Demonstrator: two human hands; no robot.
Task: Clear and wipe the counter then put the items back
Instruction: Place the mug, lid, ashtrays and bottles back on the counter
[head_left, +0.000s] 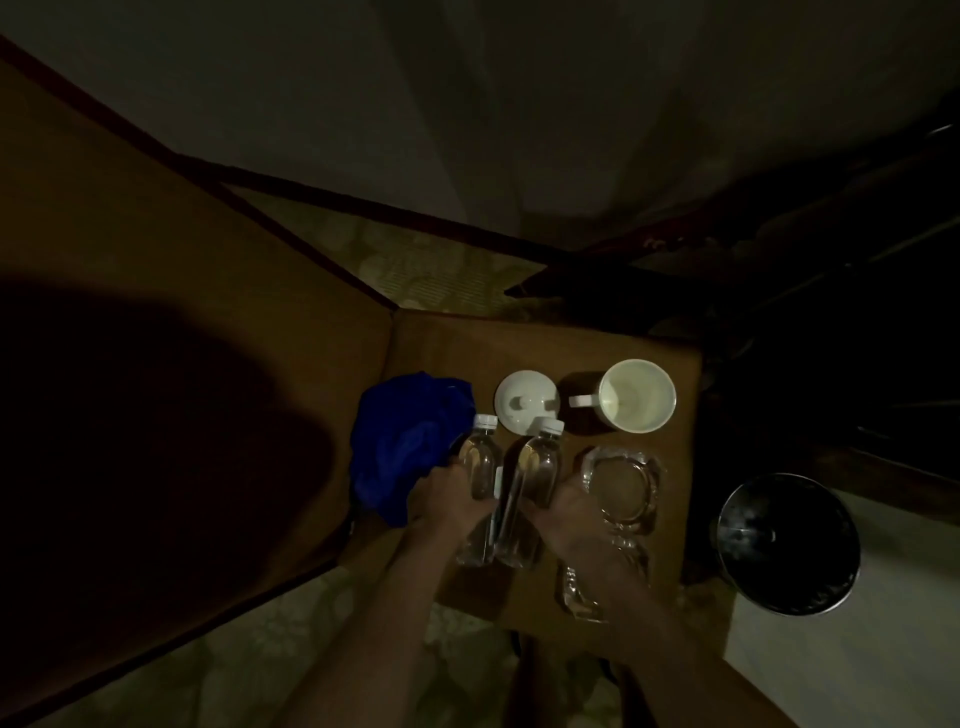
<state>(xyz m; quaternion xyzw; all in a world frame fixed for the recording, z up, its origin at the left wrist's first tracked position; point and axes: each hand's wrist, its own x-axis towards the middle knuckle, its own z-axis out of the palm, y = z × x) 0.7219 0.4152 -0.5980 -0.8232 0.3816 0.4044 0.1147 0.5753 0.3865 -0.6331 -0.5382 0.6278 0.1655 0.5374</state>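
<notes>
The small brown tabletop (613, 338) is crowded: its far edge lies just past the white mug (638, 396) and the white lid (525, 401), its right edge just beside the glass ashtray (623, 486), with a dark metal bin (789, 543) beyond. Bare room shows only along the far strip. The left hand (447, 501) curls round the left water bottle (478, 467); the right hand (558, 512) curls round the right water bottle (535, 467). Both bottles are clear, white-capped and stand side by side mid-table. A crumpled blue cloth (405, 447) lies at the left edge, touching the left hand.
</notes>
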